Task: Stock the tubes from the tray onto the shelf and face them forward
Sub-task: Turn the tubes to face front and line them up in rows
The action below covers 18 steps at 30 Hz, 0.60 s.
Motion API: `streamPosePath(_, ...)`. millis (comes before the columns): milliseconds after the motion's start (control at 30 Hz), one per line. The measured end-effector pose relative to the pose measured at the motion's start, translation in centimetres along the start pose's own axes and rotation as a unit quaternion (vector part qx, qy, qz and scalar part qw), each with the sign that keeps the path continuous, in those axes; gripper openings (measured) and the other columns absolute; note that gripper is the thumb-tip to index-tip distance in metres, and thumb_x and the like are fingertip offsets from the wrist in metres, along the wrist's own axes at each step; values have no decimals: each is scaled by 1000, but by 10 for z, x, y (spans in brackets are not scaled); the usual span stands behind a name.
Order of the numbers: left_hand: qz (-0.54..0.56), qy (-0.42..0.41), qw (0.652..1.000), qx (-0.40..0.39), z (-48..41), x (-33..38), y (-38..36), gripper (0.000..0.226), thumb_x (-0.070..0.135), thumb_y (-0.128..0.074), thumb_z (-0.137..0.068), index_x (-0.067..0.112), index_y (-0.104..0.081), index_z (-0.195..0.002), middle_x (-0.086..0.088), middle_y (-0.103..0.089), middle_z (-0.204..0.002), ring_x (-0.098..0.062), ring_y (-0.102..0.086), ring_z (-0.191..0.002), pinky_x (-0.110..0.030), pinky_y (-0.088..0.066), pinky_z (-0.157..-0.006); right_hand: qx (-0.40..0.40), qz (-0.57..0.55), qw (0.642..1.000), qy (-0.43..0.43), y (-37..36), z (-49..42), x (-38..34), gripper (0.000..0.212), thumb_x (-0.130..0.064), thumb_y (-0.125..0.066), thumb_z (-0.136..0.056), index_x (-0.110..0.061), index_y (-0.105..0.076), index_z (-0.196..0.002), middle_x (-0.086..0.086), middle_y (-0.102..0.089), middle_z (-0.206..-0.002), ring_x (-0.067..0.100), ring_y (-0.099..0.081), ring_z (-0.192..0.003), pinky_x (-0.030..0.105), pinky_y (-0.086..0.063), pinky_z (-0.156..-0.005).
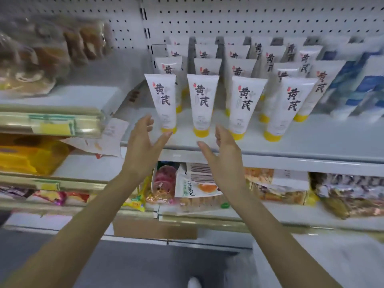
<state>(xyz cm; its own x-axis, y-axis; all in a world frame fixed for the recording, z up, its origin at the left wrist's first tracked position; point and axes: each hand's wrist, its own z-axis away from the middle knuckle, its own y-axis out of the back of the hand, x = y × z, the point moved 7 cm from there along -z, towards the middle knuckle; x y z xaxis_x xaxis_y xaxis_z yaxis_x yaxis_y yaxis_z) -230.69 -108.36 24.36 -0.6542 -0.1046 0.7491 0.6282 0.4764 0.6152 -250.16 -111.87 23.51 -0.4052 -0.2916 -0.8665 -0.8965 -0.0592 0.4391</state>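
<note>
Tubes (202, 104) stand upright on the white shelf (301, 142), yellow caps down, black lettering facing near. Front row has 4 tubes side by side with gaps between. More rows line up behind them toward the pegboard (249, 17); the far rows are blurred, so no count.

Left hand (143, 142) is raised at the near shelf edge, just left of the leftmost front tube (163, 100). Its fingers are spread wide and hold nothing. The thumb tip overlaps that tube's yellow cap (173, 129); cannot tell if it touches.

Right hand (225, 156) is raised at the near edge too, in front of the gap between front tubes 2 and 3. Its fingers are loosely spread, palm turned left, holding nothing. The fingertips are close to the cap of tube 3; contact unclear.

Blue boxes (357, 86) stand right of the tubes on the same shelf. Bagged bread (37, 59) sits on the far left shelf section, blurred. Snack packets (187, 183) fill the shelf below the tubes. Brown cardboard piece (153, 229) lies lower still, under the snack shelf, near and between the forearms.
</note>
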Motion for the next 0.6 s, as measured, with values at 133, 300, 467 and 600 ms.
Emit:
streamPosePath(133, 52, 6, 998, -18, -28, -9, -5, 63, 30, -70, -83, 14, -39, -137, 3, -53, -128, -8, -51, -111, -20, -38, -93, 44, -22, 998, -34, -20, -20, 7, 64, -23, -64, -90, -7, -33, -144, 7, -43, -145, 18, -41, -134, 31, -35, -110)
streamPosePath(300, 84, 32, 993, -79, -51, -21, -27, 57, 33, -75, -78, 17, -49, -125, 7, -63, -114, -13, -60, -105, -27, -48, -87, 92, 36, 995, -16, -25, -38, 11, 50, -26, -70, -85, -9, -50, -127, 3, -62, -114, 13, -59, -96, 34, -50, -86)
streamPosePath(467, -39, 14, 998, -47, -48, -23, -27, 44, 46, -65, -83, 13, -52, -109, -2, -68, -106, -28, -60, -98, -39, -47, -75, 109, 123, 985, -43, -22, -48, 7, 39, -36, -73, -81, -8, -53, -100, 5, -60, -80, 27, -58, -75, 41, -48, -64)
streamPosePath(600, -31, -3, 998, -52, -50, -24, -27, 42, 48, -64, -82, 15, -52, -105, -3, -68, -103, -30, -61, -94, -38, -46, -71, 128, 147, 980, -37, -21, -41, 5, 36, -35, -72, -82, -9, -53, -99, 3, -62, -84, 25, -61, -77, 40, -49, -66)
